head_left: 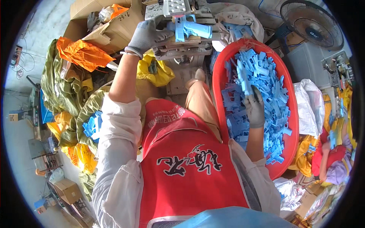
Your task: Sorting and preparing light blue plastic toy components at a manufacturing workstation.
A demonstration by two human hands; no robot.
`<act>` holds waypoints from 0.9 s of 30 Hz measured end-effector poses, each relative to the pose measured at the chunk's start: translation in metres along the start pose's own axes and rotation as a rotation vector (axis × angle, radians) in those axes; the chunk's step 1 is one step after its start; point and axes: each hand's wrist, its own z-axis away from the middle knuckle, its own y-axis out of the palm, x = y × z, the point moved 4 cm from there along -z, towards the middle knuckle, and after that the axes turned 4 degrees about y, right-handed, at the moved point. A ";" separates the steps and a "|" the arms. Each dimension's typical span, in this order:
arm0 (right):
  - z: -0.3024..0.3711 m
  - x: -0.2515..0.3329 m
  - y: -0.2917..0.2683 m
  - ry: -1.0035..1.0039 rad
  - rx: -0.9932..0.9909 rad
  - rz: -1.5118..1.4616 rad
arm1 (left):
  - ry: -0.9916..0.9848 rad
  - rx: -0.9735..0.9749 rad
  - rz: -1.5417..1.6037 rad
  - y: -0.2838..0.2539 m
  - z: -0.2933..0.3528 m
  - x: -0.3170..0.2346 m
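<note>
Fan (pixel 294 21): black, caged, seen at upper right.
Cardboard box (pixel 123 30): opened, crumpled plastic (pixel 105 14) held inside.
Orange bag (pixel 81 53): creased, draped against green fabric (pixel 51 76).
Grey bin (pixel 308 64): set near fan.
White sack (pixel 308 108): bunched, placed beside grey bin.
Co-worker (pixel 336 163): partly seen, far right.

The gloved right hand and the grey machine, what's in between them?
In the head view, between the right hand and the grey machine are the held toy gun, loose blue toy guns and the red tub's left rim.
</note>
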 end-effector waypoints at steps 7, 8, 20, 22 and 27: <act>-0.066 0.069 0.108 -0.268 0.160 0.207 | -0.107 -0.144 0.100 -0.027 0.043 0.003; -0.074 0.078 0.130 -0.296 0.215 0.312 | -0.181 -0.167 0.087 -0.029 0.063 0.016; -0.128 0.080 0.224 -0.908 0.616 1.348 | -0.695 -0.453 0.181 -0.092 0.313 0.033; -0.089 0.099 0.231 -0.731 0.787 0.926 | -0.798 -0.503 0.070 -0.101 0.346 0.032; -0.114 0.075 0.118 -0.589 0.371 1.052 | -0.835 -0.730 0.084 -0.140 0.417 0.034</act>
